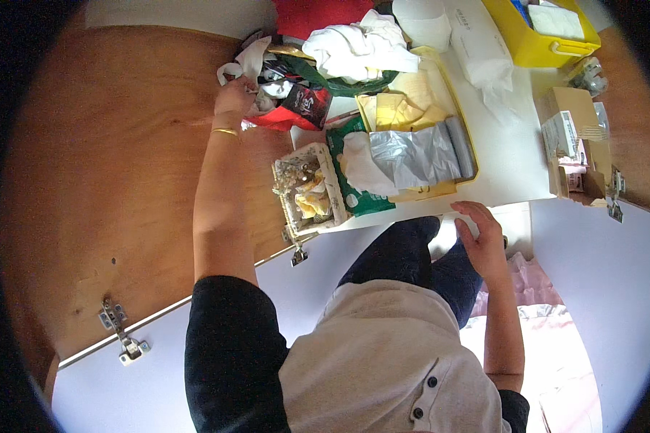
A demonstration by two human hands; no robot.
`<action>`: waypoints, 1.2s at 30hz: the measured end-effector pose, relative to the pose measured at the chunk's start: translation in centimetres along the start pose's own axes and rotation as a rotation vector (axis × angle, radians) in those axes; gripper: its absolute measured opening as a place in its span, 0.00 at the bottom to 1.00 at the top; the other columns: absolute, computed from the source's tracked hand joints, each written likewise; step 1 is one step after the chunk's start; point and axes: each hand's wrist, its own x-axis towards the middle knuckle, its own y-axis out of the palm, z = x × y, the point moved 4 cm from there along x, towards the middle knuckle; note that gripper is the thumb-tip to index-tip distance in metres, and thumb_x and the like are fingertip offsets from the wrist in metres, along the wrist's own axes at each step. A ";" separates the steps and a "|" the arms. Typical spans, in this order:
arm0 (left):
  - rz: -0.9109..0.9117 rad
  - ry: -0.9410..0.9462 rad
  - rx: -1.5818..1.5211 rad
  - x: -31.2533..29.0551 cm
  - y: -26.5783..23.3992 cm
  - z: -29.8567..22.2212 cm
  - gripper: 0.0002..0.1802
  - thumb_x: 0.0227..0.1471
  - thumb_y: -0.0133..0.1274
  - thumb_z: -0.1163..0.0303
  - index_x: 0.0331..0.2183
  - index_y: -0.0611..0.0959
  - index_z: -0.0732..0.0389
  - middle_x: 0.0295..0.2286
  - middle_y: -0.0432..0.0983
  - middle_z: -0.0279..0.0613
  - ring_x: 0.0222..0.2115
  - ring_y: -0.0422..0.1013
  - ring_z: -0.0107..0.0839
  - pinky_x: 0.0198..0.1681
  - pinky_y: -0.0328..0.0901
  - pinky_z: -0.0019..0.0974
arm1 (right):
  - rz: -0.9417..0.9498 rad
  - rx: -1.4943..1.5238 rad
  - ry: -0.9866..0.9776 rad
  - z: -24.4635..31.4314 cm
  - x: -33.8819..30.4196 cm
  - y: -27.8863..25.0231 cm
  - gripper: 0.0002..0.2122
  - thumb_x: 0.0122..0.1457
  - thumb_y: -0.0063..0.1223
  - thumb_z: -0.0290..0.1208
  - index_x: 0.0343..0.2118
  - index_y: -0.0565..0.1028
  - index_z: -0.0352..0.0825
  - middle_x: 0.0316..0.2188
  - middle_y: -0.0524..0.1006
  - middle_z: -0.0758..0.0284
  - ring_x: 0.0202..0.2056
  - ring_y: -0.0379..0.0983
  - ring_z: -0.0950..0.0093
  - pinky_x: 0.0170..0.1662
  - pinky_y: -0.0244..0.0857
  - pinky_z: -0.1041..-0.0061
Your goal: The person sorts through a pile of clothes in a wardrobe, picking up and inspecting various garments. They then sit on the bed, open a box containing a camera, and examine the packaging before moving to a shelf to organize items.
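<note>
My left hand (235, 97) reaches to the far left of the shelf, its fingers closed at the edge of a pile. A white looped strip (230, 73) shows at the fingertips; how they grip it is partly hidden. Beside this hand lie a red and black printed packet (305, 107) and a crumpled white piece (254, 58). My right hand (482, 238) hangs just off the shelf's front edge, fingers loosely bent and apart, holding nothing. Nearest to it is a yellow tray (471, 148) with a folded silver-grey plastic bag (415, 159) and a yellow packet (404, 110).
A patterned basket (318, 153) with small items stands at the shelf's front left, next to a green packet (372, 206). Farther back are a white cloth (357, 47), a white box (477, 36) and a yellow bin (538, 43). Open cabinet doors (144, 180) flank the shelf; cardboard boxes (570, 108) stand right.
</note>
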 end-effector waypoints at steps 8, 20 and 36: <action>0.353 0.338 0.171 -3.9 2.0 -5.2 0.19 0.50 0.43 0.56 0.40 0.78 0.54 0.43 0.71 0.46 0.42 0.70 0.44 0.45 0.65 0.44 | -0.087 0.013 0.089 -0.2 -3.7 -1.5 0.14 0.51 0.50 0.16 0.41 0.73 0.33 0.40 0.74 0.59 0.41 0.72 0.64 0.45 0.64 0.72; 0.343 -0.011 0.209 -6.9 3.6 -10.8 0.23 0.54 0.35 0.60 0.47 0.75 0.59 0.50 0.66 0.48 0.51 0.64 0.45 0.55 0.53 0.51 | -0.256 0.024 0.196 0.1 -11.2 -1.0 0.14 0.51 0.51 0.16 0.41 0.73 0.34 0.35 0.75 0.61 0.35 0.72 0.69 0.41 0.65 0.76; 0.056 1.061 -0.362 -32.2 -4.0 -39.2 0.21 0.47 0.51 0.55 0.41 0.76 0.57 0.36 0.74 0.41 0.41 0.69 0.39 0.45 0.61 0.44 | -0.416 0.078 0.295 0.1 -23.4 -1.9 0.12 0.55 0.51 0.23 0.43 0.74 0.34 0.34 0.75 0.64 0.36 0.71 0.75 0.41 0.65 0.77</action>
